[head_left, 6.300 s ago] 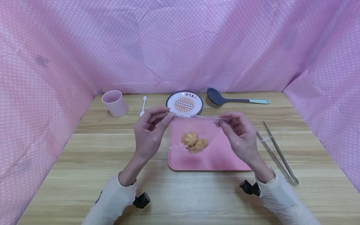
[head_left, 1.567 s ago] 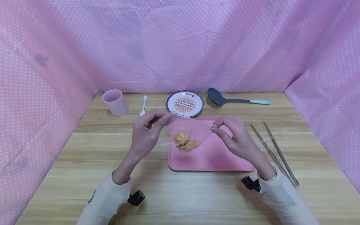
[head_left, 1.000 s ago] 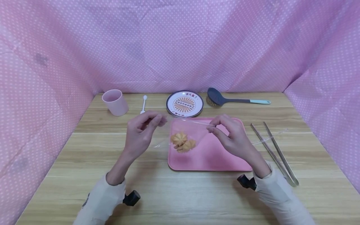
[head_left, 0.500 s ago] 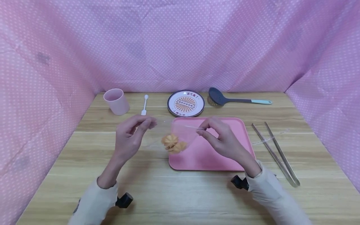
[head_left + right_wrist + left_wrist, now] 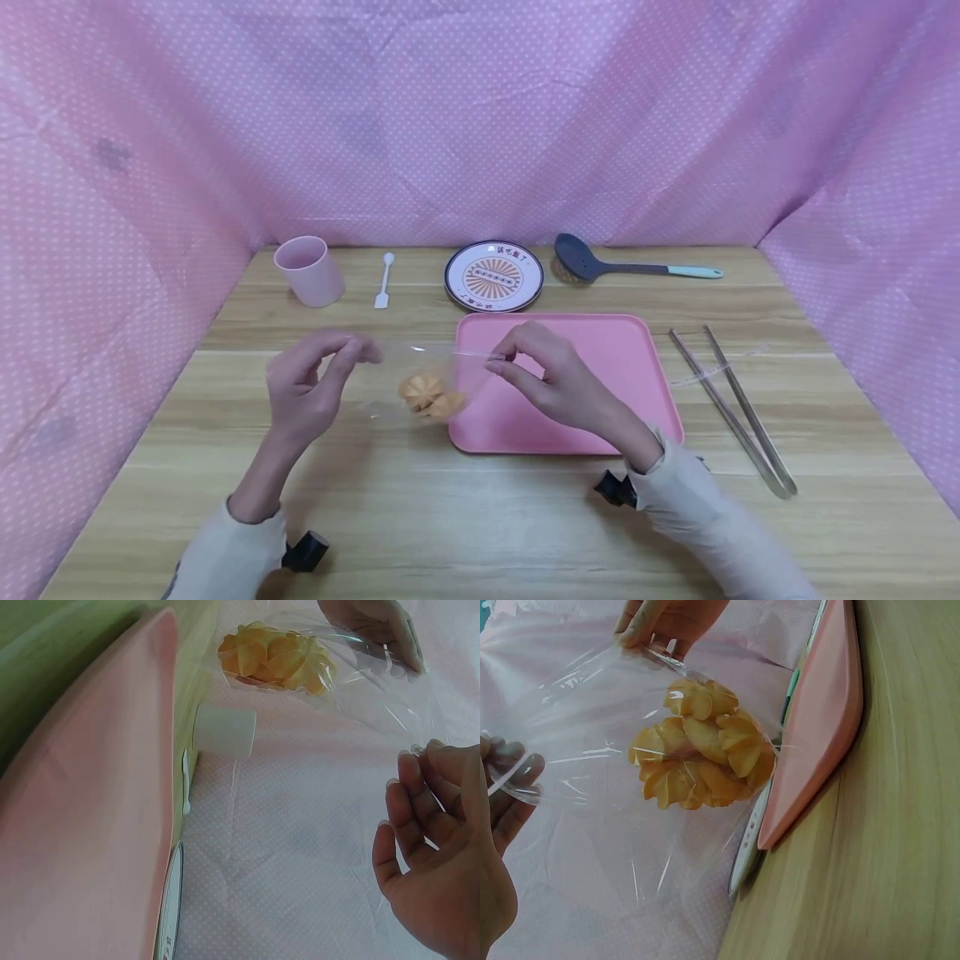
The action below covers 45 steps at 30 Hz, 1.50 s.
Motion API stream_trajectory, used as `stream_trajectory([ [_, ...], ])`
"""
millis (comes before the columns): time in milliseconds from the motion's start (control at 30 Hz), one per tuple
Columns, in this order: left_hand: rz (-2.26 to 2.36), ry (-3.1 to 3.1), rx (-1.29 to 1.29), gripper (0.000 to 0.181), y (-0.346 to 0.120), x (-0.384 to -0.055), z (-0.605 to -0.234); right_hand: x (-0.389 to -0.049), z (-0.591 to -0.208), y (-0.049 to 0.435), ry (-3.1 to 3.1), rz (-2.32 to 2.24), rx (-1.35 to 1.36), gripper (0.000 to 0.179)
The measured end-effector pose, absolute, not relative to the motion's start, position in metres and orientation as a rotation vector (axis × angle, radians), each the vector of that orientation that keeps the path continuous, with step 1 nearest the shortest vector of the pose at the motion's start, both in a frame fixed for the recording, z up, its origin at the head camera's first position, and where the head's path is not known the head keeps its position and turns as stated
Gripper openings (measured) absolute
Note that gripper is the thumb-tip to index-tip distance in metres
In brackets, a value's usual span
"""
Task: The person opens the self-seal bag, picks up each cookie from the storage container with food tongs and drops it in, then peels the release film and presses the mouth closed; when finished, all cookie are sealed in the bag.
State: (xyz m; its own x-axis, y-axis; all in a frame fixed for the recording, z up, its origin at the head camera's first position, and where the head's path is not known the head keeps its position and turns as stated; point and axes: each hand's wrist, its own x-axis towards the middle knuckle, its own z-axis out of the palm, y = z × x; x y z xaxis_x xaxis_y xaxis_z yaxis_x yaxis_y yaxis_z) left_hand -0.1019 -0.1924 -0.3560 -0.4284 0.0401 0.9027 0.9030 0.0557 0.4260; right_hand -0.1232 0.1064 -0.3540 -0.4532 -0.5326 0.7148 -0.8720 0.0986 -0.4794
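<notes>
A clear plastic bag point(image 5: 592, 772) hangs between my two hands, stretched along its top edge. Several golden, flower-shaped cookies point(image 5: 427, 394) lie bunched at its bottom, over the table just left of the pink tray point(image 5: 562, 433). My left hand point(image 5: 311, 383) pinches one top corner between thumb and fingers; in the left wrist view some fingertips show through the film. My right hand point(image 5: 551, 379) pinches the opposite corner, above the tray's left half. In the right wrist view the cookies point(image 5: 277, 658) show through the film beyond the right fingertips.
Behind stand a pink cup point(image 5: 309, 273), a small white spoon point(image 5: 386, 279), a patterned plate point(image 5: 493, 277) and a dark skimmer point(image 5: 600, 267) with a mint handle end. Metal tongs point(image 5: 738, 417) lie right of the tray, a clear strip point(image 5: 720, 367) across them. Pink dotted cloth point(image 5: 480, 125) walls the table.
Both hands have carried the bag of cookies left and a little nearer, from over the tray to beside its left edge. Tray, plate, cup and utensils stay put.
</notes>
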Motion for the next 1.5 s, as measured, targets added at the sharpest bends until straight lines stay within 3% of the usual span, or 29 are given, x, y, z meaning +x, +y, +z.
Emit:
stream_trajectory([
  [500, -1.57, -1.608, -0.958, 0.024, -0.209, -0.09, -0.382, -0.118, -0.364, 0.096, -2.218, 1.287, 1.405, 0.012],
  [767, -1.471, -1.8, -0.805, 0.012, -0.212, -0.092, -0.386, -0.125, -0.362, 0.089, -2.345, 1.327, 1.27, 0.008],
  [1500, -1.982, -2.009, -0.262, 0.021, -0.234, -0.13, -0.398, -0.181, -0.365, 0.048, -2.722, 1.327, 1.04, 0.01],
])
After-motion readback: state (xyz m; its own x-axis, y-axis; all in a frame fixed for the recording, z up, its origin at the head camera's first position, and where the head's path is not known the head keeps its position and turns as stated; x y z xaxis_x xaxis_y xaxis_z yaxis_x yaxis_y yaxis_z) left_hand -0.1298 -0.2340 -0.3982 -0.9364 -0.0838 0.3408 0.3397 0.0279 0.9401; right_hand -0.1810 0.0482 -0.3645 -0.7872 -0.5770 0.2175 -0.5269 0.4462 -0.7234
